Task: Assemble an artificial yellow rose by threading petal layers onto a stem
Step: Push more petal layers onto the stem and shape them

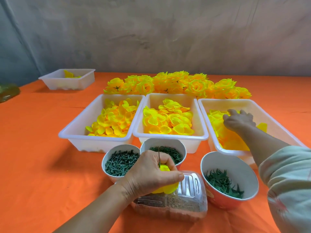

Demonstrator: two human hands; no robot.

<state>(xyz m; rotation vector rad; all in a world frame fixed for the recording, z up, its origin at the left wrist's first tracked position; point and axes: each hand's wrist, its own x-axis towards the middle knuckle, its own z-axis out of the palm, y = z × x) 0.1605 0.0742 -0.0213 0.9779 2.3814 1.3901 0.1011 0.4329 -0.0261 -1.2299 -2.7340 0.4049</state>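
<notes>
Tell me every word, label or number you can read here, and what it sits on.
None can be read in this view.
Wide red-sided round bowl, near right: a yellowish mark on its outer wall, too blurred to tell if it is lettering.
Clear ribbed plastic box: moulded ridges only, no lettering visible.

1. Fingertips of the right hand (239, 119) are sunk among the petals (227, 140) in the right tray (223, 101); whether they pinch one cannot be told.
2. The left hand (148, 174) covers the lower stem (158, 157) and most of the yellow layers (165, 190) it grips.
3. The sleeve (289, 182) is cut off by the right edge.
4. A greenish thing (7, 92) at the left edge is cut off and blurred.
5. What lies in the clear box (176, 207) is too blurred to name.
</notes>
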